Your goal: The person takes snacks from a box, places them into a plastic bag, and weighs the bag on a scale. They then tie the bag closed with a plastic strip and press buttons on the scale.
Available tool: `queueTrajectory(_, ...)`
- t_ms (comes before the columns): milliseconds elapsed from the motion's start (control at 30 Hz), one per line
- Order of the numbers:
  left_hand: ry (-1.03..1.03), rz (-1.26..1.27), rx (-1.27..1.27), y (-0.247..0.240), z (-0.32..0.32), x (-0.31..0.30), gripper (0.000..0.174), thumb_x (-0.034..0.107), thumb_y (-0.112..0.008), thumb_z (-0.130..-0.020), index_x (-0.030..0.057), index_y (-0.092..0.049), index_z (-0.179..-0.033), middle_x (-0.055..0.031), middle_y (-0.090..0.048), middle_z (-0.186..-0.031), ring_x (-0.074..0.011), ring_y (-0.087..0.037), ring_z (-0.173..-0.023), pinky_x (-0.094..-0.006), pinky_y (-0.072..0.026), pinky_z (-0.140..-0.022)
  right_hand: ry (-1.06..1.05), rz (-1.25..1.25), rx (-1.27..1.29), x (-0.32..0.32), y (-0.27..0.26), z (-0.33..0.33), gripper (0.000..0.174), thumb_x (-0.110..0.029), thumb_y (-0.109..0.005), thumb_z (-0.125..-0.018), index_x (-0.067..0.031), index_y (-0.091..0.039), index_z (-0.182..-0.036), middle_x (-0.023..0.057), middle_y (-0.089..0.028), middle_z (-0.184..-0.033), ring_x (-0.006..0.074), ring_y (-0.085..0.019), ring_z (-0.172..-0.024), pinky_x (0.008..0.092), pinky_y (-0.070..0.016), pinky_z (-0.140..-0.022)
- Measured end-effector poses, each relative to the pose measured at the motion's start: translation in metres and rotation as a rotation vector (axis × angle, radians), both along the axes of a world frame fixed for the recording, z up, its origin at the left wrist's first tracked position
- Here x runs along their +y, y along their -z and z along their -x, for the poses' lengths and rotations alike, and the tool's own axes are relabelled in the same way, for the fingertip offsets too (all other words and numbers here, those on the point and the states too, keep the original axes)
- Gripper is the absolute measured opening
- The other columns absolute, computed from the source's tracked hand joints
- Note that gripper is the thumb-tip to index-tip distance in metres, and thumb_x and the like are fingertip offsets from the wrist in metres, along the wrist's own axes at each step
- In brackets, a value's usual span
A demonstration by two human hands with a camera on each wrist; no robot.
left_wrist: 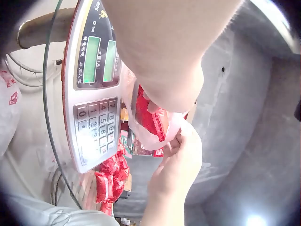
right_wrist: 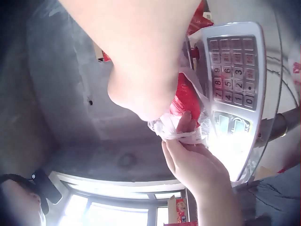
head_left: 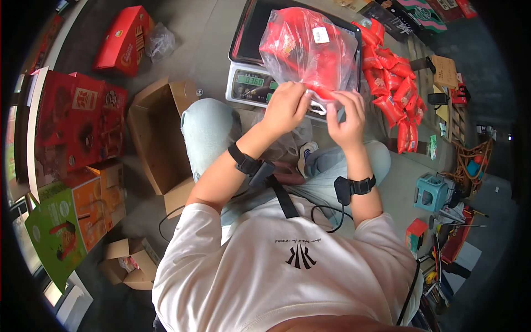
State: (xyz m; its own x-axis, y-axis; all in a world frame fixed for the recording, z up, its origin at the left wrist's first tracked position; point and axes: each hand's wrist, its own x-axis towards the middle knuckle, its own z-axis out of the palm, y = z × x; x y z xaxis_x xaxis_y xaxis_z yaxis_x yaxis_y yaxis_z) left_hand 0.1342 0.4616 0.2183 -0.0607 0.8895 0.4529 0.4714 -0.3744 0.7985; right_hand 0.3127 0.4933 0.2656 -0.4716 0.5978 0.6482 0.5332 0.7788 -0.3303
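A clear plastic bag [head_left: 340, 41] holding red packets [head_left: 287, 39] lies on a digital scale [head_left: 238, 83], its mouth toward the person. At the left side of that mouth, my left hand [head_left: 286, 108] pinches the plastic, with white handle loops [head_left: 316, 105] beside it. My right hand [head_left: 348, 123] grips the right side of the mouth between thumb and fingers. The left wrist view shows the white rim [left_wrist: 150, 140] held by the right hand [left_wrist: 176, 162], red packaging inside. Seen from the right wrist, the left hand's [right_wrist: 202, 162] fingers reach into the opening.
Several red packets [head_left: 392, 83] lie in a pile right of the scale. An open cardboard box [head_left: 157, 138] stands left of the knee, with red gift boxes [head_left: 77, 122] beyond. A teal stool [head_left: 430, 192] and tools are at the right.
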Motion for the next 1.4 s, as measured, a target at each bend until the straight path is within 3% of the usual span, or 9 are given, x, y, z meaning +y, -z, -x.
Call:
queueTrajectory(133, -0.054, -0.109, 0.037, 0.002, 0.000, 0.003, 0.008, 0.009, -0.056, -0.086, 0.0023, -0.056, -0.082, -0.0162, -0.057, -0.073, -0.0365, -0.053, -0.072, -0.0424, -0.0418, -0.069, -0.002, -0.001, -0.113, -0.022, 0.010, 0.007, 0.046, -0.011, -0.069, -0.070, -0.0099, -0.057, -0.114, 0.0044, -0.063, -0.105, 0.0234, -0.053, -0.108, 0.0485, -0.0278, -0.103)
queueTrajectory(733, -0.045, -0.096, -0.192, -0.001, 0.002, -0.001, 0.008, 0.010, -0.057, -0.084, 0.0041, -0.058, -0.080, -0.0125, -0.058, -0.064, -0.0338, -0.054, -0.061, -0.0413, -0.0427, -0.063, -0.219, -0.032, -0.107, -0.013, 0.013, 0.012, 0.033, -0.011, -0.074, -0.069, -0.0125, -0.061, -0.099, 0.0011, -0.061, -0.092, 0.0220, -0.059, -0.089, 0.0471, -0.0386, -0.094)
queueTrajectory(800, -0.016, -0.171, -0.103, 0.000, 0.004, 0.000, 0.005, 0.008, -0.058, -0.083, 0.0028, -0.059, -0.081, -0.0123, -0.057, -0.066, -0.0325, -0.054, -0.062, -0.0412, -0.0434, -0.063, -0.154, 0.046, 0.129, -0.010, 0.018, 0.015, 0.020, -0.009, -0.071, -0.078, -0.0068, -0.058, -0.093, 0.0046, -0.062, -0.083, 0.0216, -0.061, -0.076, 0.0398, -0.0470, -0.080)
queueTrajectory(833, 0.014, -0.245, -0.015, 0.000, 0.005, 0.000, 0.004, 0.005, -0.058, -0.082, 0.0015, -0.059, -0.082, -0.0120, -0.056, -0.067, -0.0311, -0.054, -0.063, -0.0410, -0.0441, -0.063, -0.155, 0.046, 0.129, -0.011, 0.018, 0.016, 0.020, -0.009, -0.071, -0.078, -0.0068, -0.058, -0.093, 0.0046, -0.062, -0.083, 0.0216, -0.061, -0.076, 0.0398, -0.0470, -0.080)
queueTrajectory(933, 0.011, -0.332, 0.116, 0.000, 0.005, 0.001, 0.014, 0.002, -0.064, -0.073, 0.0046, -0.058, -0.085, -0.0088, -0.056, -0.069, -0.0273, -0.054, -0.064, -0.0385, -0.0437, -0.070, 0.077, 0.391, 0.424, -0.009, 0.018, 0.022, 0.012, -0.009, -0.062, -0.090, -0.0021, -0.053, -0.093, 0.0054, -0.062, -0.071, 0.0106, -0.058, -0.059, 0.0230, -0.0439, -0.051)
queueTrajectory(1100, -0.036, -0.463, 0.181, 0.001, 0.006, 0.003, 0.026, 0.000, -0.066, -0.065, 0.0065, -0.058, -0.089, -0.0059, -0.054, -0.071, -0.0247, -0.054, -0.065, -0.0365, -0.0429, -0.073, 0.046, 0.619, 0.386, -0.009, -0.006, 0.028, 0.013, -0.009, -0.063, -0.089, -0.0020, -0.054, -0.094, 0.0044, -0.060, -0.065, 0.0097, -0.057, -0.056, 0.0243, -0.0441, -0.052)
queueTrajectory(1200, -0.037, -0.476, 0.179, -0.001, 0.008, 0.002, 0.026, -0.001, -0.066, -0.065, 0.0056, -0.058, -0.089, -0.0059, -0.054, -0.070, -0.0248, -0.053, -0.064, -0.0364, -0.0427, -0.072, 0.008, 0.669, 0.112, -0.008, -0.016, 0.022, 0.010, -0.009, -0.062, -0.088, -0.0027, -0.056, -0.093, 0.0066, -0.060, -0.068, 0.0162, -0.059, -0.057, 0.0292, -0.0454, -0.056)
queueTrajectory(1267, -0.072, -0.462, 0.153, 0.001, 0.009, 0.003, 0.022, 0.007, -0.068, -0.067, 0.0072, -0.061, -0.088, -0.0038, -0.053, -0.069, -0.0225, -0.054, -0.065, -0.0346, -0.0423, -0.071, -0.107, 0.382, -0.122, -0.007, -0.020, 0.019, 0.009, -0.010, -0.060, -0.086, -0.0034, -0.059, -0.092, 0.0080, -0.060, -0.075, 0.0245, -0.060, -0.068, 0.0343, -0.0454, -0.069)
queueTrajectory(1400, -0.069, -0.434, 0.124, -0.001, 0.010, 0.002, 0.020, 0.006, -0.068, -0.068, 0.0067, -0.062, -0.087, -0.0040, -0.053, -0.068, -0.0224, -0.054, -0.066, -0.0344, -0.0423, -0.072, -0.155, 0.469, -0.221, -0.019, -0.031, 0.015, 0.015, -0.011, -0.061, -0.083, -0.0025, -0.058, -0.095, 0.0093, -0.059, -0.088, 0.0296, -0.058, -0.085, 0.0381, -0.0409, -0.081)
